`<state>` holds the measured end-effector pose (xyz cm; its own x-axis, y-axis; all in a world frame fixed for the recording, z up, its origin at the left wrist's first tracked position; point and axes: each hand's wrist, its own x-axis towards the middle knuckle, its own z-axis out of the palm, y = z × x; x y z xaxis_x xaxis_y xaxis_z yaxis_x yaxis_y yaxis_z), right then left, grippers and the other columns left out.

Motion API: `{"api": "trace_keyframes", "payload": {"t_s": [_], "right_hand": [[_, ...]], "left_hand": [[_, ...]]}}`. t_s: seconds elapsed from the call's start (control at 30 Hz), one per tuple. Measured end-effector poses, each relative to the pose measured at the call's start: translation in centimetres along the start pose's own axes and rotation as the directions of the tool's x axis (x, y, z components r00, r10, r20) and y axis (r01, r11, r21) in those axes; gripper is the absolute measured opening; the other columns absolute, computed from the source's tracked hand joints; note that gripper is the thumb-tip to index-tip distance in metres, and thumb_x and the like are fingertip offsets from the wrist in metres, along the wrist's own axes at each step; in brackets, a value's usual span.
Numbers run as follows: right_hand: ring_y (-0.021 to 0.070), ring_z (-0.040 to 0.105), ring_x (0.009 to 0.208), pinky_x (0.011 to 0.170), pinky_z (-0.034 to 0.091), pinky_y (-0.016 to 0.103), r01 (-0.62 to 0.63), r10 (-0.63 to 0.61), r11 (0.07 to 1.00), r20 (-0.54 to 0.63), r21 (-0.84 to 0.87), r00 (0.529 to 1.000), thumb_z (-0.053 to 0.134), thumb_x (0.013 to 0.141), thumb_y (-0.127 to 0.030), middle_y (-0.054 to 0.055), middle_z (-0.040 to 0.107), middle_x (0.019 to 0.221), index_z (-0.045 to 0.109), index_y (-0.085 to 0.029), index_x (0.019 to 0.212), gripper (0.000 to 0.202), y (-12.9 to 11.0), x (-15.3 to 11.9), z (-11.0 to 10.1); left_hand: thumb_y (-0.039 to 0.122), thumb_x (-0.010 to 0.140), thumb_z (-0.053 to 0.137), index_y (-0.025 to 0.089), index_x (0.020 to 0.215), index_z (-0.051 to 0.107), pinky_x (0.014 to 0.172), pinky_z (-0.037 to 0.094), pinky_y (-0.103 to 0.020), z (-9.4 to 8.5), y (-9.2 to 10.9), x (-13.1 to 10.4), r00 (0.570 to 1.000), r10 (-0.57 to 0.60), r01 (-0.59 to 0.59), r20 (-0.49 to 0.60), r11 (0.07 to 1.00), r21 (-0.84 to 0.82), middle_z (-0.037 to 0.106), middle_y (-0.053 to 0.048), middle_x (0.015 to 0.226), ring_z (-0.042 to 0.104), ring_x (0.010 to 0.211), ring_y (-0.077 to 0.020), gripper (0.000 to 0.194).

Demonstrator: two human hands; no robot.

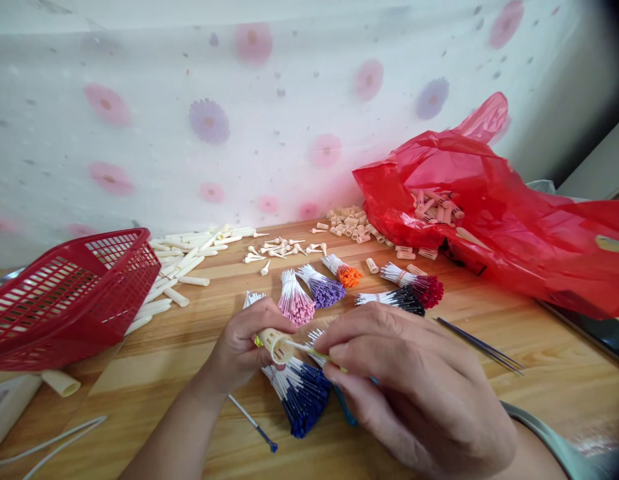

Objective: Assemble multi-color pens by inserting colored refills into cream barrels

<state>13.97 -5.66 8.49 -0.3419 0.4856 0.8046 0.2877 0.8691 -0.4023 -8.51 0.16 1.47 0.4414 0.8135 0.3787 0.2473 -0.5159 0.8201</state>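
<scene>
My left hand (249, 340) is closed round a cream slotted plastic tube (275, 345), its open end facing right. Between my right hand's (404, 387) thumb and fingers is pinched a thin white stick (300, 346) with a yellow-green end. The stick's white end reaches the tube's mouth; how far in it goes I cannot tell. Under my hands lies a bundle of dark-blue-tipped sticks (299, 393), and a single blue-tipped stick (253, 423) lies in front. Pink (296, 300), purple (322, 287), orange (342, 271), black (394, 299) and dark red bundles (414, 283) lie behind.
A red plastic basket (74, 293) stands at left beside a pile of cream tubes (189, 257). Small cream pegs (284, 249) and slotted pieces (352, 223) lie at the back. At right are a red plastic bag (489, 200) holding more pieces and dark tweezers (479, 345).
</scene>
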Motion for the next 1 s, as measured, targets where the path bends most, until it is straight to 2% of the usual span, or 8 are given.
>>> {"api": "trace_keyframes", "payload": {"t_s": [0.13,0.3,0.47,0.53,0.63,0.73,0.8,1.0], "right_hand": [[0.0170,0.071,0.081,0.075,0.059,0.027,-0.040,0.041,0.999,-0.052,0.032,0.998,0.060,0.082,-0.009,0.004,0.074,0.086,0.060,-0.027,0.100,0.026,0.4,-0.3,0.4],[0.0163,0.071,0.081,0.073,0.059,0.026,-0.075,0.080,0.996,-0.104,0.054,0.991,0.060,0.083,-0.008,0.005,0.074,0.085,0.058,-0.026,0.100,0.025,0.5,-0.5,0.9],[0.0177,0.071,0.082,0.074,0.059,0.029,-0.064,0.068,0.997,-0.099,0.053,0.993,0.059,0.083,-0.008,0.005,0.074,0.087,0.060,-0.026,0.101,0.025,0.9,-0.6,1.4],[0.0167,0.070,0.079,0.072,0.058,0.027,-0.075,0.085,0.994,-0.133,0.079,0.987,0.061,0.082,-0.007,0.005,0.074,0.086,0.061,-0.024,0.098,0.024,1.4,-0.7,1.7],[0.0156,0.069,0.076,0.070,0.057,0.026,-0.165,0.200,0.971,-0.210,0.172,0.957,0.063,0.082,-0.009,0.004,0.073,0.082,0.064,-0.022,0.090,0.015,2.4,-0.9,2.4],[0.0152,0.068,0.074,0.066,0.056,0.026,-0.259,0.321,0.926,-0.214,0.275,0.923,0.064,0.083,-0.014,0.002,0.072,0.081,0.066,-0.022,0.086,0.009,3.3,-1.0,2.8],[0.0146,0.068,0.073,0.067,0.055,0.025,-0.251,0.308,0.928,-0.191,0.274,0.932,0.064,0.082,-0.012,0.003,0.072,0.080,0.066,-0.020,0.086,0.009,3.7,-1.1,3.0],[0.0130,0.064,0.084,0.075,0.052,0.023,-0.158,0.169,0.979,-0.081,0.131,0.982,0.056,0.084,-0.004,0.008,0.068,0.089,0.069,-0.014,0.096,0.020,4.4,-1.0,3.4]], "left_hand": [[0.053,0.071,0.069,0.022,0.083,0.074,0.064,0.043,-0.031,0.0,-0.5,-0.2,1.000,0.018,-0.018,0.002,1.000,0.024,0.059,-0.004,0.074,0.055,0.070,-0.0200,0.033],[0.051,0.074,0.068,0.023,0.088,0.073,0.064,0.043,-0.030,0.0,-0.6,-0.1,0.999,0.045,-0.045,0.011,0.999,0.029,0.058,-0.004,0.076,0.056,0.071,-0.0194,0.032],[0.062,0.079,0.053,0.021,0.096,0.071,0.067,0.044,-0.030,0.0,-0.1,0.0,0.997,0.064,-0.065,0.048,0.998,0.015,0.057,-0.005,0.080,0.055,0.075,-0.0202,0.048],[0.061,0.084,0.046,0.021,0.101,0.068,0.071,0.044,-0.030,0.0,-0.2,-0.1,0.997,0.069,-0.071,0.043,0.997,0.027,0.057,-0.006,0.084,0.055,0.080,-0.0205,0.048],[0.053,0.089,0.042,0.022,0.105,0.064,0.077,0.043,-0.029,0.1,-0.3,-0.2,0.998,0.064,-0.065,0.017,0.991,0.119,0.057,-0.006,0.090,0.054,0.087,-0.0203,0.042],[0.049,0.090,0.045,0.022,0.104,0.063,0.075,0.043,-0.027,0.2,-0.3,-0.2,0.997,0.078,-0.075,-0.002,0.967,0.242,0.056,-0.005,0.090,0.054,0.086,-0.0197,0.036],[0.047,0.089,0.048,0.021,0.101,0.064,0.072,0.043,-0.026,0.3,-0.2,-0.1,0.995,0.101,-0.091,-0.018,0.947,0.307,0.055,-0.004,0.088,0.055,0.083,-0.0190,0.033],[0.041,0.086,0.057,0.018,0.093,0.063,0.062,0.043,-0.023,0.5,0.3,-0.3,0.982,0.164,-0.112,-0.089,0.899,0.422,0.062,-0.002,0.077,0.059,0.069,-0.0162,0.025]]}}
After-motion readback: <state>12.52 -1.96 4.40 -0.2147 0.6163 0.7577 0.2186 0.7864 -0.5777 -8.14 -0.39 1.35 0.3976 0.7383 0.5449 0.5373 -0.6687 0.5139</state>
